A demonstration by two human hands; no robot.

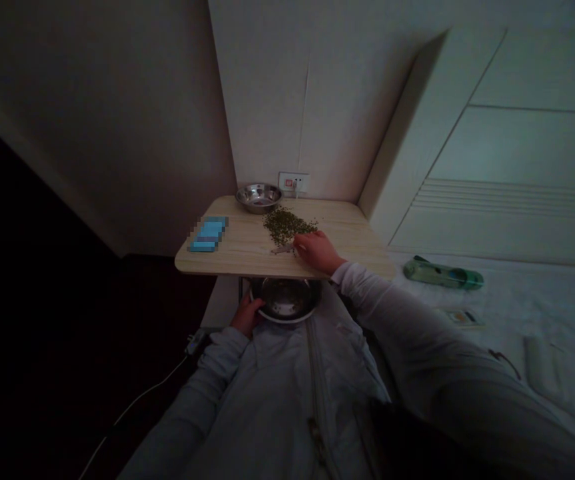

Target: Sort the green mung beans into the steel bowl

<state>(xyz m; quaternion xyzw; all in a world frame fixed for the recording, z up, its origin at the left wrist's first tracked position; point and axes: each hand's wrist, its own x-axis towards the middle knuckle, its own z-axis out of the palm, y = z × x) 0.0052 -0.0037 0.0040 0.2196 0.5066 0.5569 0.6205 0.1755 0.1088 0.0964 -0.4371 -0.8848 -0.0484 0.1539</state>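
As the head view shows it, your right hand (317,252) sits just beside the near right edge of the green pile (284,225) on the worktop (352,228) — fingers pinched together on a slim, pale piece (283,249) whose exact kind is too dim to tell. Your left hand (247,317) is off the worktop, well below the green pile and to its left, thumb hooked over the rim of the lower bowl (287,320), its other fingers hidden. That bowl lies on the near side of the pile, just under the worktop's front edge. To work the pile well, you would probably do best with the pale piece laid low, short light strokes and a level bowl — a quick flick could scatter loose bits. The pile lies just by your right hand and well apart from your left; the steel bowl (257,209) stands behind it, leftward.
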